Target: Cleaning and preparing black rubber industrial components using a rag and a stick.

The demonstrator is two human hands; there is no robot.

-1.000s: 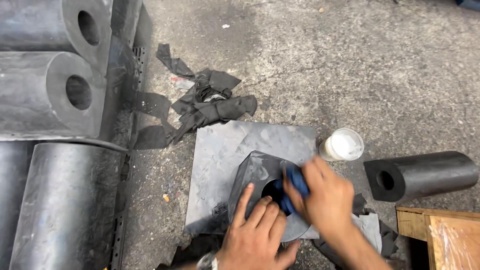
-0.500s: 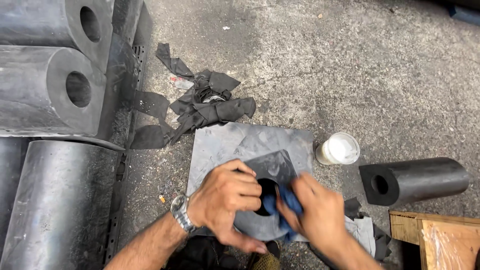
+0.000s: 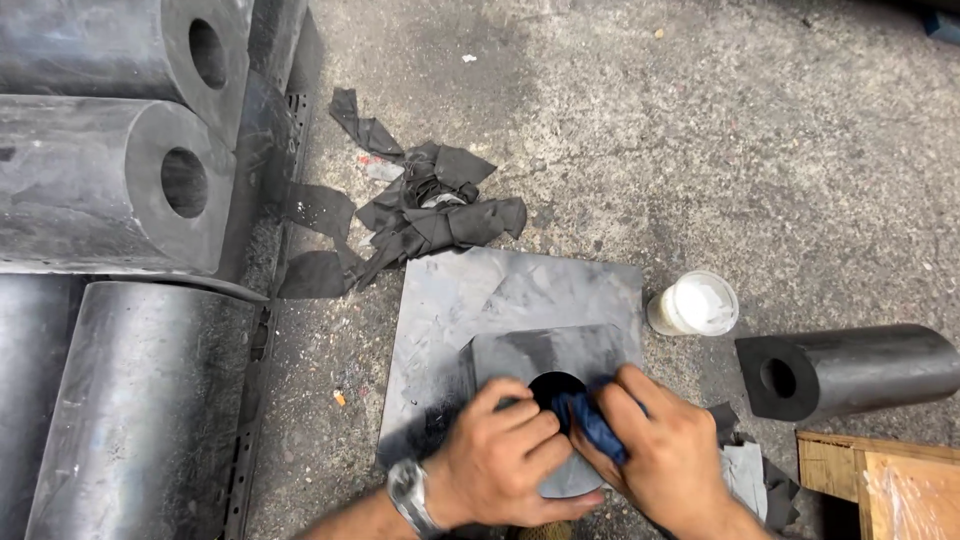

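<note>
Rubber block (image 3: 545,365) flatter (hands (image 3: 590,455) lower)

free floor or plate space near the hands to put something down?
Bare concrete floor above the white tub and right of the black scrap pile is widest. The metal plate is bare at its upper left. Crowded: around the left hand, right hand, rubber block; the big rubber cylinders wall off the left.

Your left hand (image 3: 505,465) and right hand (image 3: 665,455) cover the lower half of the black holed block (image 3: 550,365). You can't see most of the blue cloth (image 3: 590,425). The wooden box (image 3: 880,485) runs off the frame's corner.
</note>
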